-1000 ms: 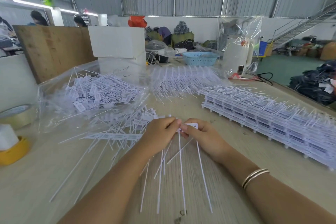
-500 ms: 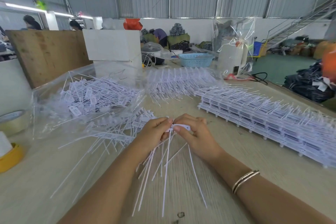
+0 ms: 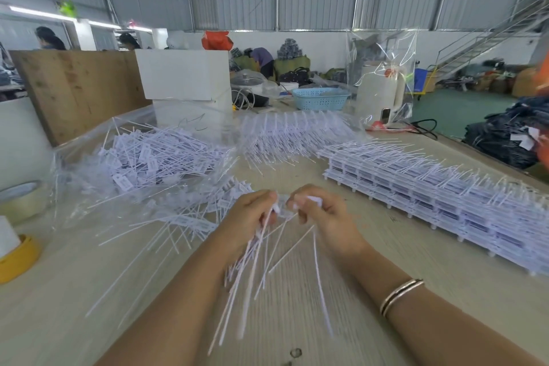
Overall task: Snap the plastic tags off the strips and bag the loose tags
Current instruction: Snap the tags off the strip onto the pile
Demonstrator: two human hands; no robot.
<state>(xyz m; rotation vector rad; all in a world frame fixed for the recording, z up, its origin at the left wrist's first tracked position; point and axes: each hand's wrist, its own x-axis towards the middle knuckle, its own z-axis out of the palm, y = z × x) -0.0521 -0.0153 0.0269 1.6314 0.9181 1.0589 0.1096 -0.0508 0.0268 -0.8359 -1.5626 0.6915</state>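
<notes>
No legible text; print on loose tags (image 3: 148,154) too blurred.

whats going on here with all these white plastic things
A person is breaking plastic tags off their strips. The left hand grips a bunch of loose tags, their long tails hanging down, while the right hand pinches a tag end beside it. More loose tags lie in a clear bag to the left; stacked unbroken strips wait on the right.
</notes>
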